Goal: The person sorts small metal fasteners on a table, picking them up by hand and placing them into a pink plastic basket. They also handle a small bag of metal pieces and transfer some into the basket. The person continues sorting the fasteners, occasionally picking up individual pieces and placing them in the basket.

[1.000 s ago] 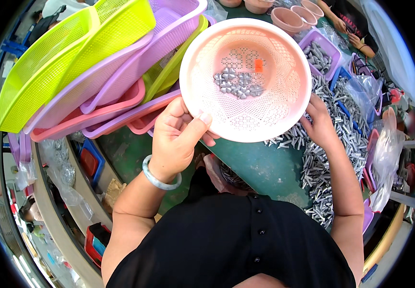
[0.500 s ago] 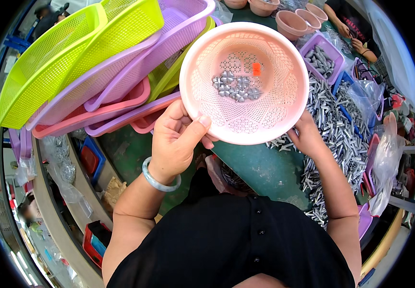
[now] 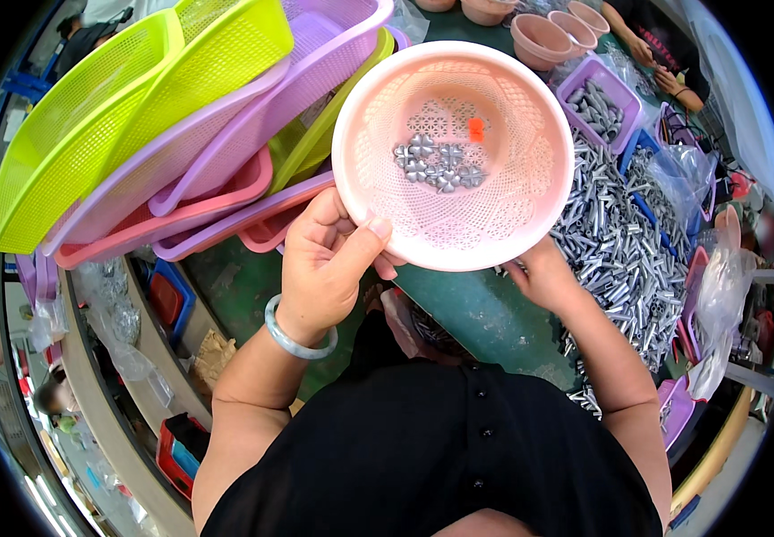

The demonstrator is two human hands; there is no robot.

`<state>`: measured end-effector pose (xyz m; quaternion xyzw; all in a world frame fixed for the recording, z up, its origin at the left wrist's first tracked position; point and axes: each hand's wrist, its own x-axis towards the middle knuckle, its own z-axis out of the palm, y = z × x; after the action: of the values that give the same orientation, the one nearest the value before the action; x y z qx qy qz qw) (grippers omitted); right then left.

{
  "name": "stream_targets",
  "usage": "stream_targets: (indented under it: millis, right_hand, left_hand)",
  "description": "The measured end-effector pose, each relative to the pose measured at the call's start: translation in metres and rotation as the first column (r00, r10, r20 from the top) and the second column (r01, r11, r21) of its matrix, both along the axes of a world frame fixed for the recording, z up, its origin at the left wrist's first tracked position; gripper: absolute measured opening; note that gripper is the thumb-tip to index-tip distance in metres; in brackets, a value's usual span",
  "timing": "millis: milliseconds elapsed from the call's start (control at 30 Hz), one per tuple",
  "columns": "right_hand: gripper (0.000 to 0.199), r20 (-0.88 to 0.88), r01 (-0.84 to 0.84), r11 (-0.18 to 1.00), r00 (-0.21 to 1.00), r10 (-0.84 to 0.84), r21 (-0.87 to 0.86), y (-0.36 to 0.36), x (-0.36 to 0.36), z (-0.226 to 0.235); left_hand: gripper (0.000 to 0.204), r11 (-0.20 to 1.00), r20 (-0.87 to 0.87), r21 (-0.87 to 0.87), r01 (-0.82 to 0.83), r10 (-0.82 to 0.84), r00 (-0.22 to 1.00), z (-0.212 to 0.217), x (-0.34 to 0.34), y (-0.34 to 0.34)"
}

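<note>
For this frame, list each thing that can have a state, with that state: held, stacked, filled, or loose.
pink round basket: held up, tilted, few metal pieces inside
left hand: gripping basket rim
right hand: under the basket's edge
rectangular baskets: stacked, leaning
metal pins: loose heap
purple tray: part filled

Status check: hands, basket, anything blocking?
Left hand grips pink basket rim. Right hand under basket, on metal parts pile. Few metal pieces inside. Nothing blocking.
</note>
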<state>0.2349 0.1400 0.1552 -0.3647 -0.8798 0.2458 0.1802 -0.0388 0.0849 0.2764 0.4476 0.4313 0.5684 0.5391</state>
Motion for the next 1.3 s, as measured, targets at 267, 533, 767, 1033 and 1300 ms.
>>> stream_targets:
  millis: [267, 533, 767, 1033, 1300]
  right_hand:
    - [0.034, -0.028, -0.094, 0.988, 0.995, 0.091, -0.121, -0.069, -0.033, -0.086]
    - [0.043, 0.046, -0.089, 0.996, 0.995, 0.089, -0.01, -0.08, -0.026, -0.135]
    - [0.044, 0.023, -0.088, 0.992, 0.996, 0.087, 0.089, -0.075, -0.025, -0.151]
    - [0.046, -0.012, -0.061, 0.991, 0.998, 0.062, 0.118, -0.069, -0.025, -0.162]
    - [0.045, -0.092, 0.015, 0.995, 0.996, -0.006, 0.097, -0.07, -0.018, -0.163]
  left_hand:
    - [0.017, 0.998, -0.002, -0.043, 0.05, -0.051, 0.999, -0.009, -0.01, 0.009]
    - [0.017, 0.992, -0.061, -0.062, 0.106, -0.109, 0.992, 0.003, -0.024, 0.008]
    - [0.015, 0.994, -0.103, 0.02, -0.107, 0.108, 0.989, 0.016, -0.016, -0.052]
    - [0.018, 0.966, -0.129, 0.07, -0.248, 0.256, 0.958, 0.039, -0.011, -0.103]
    - [0.018, 0.943, -0.148, 0.087, -0.321, 0.331, 0.932, 0.047, -0.023, -0.136]
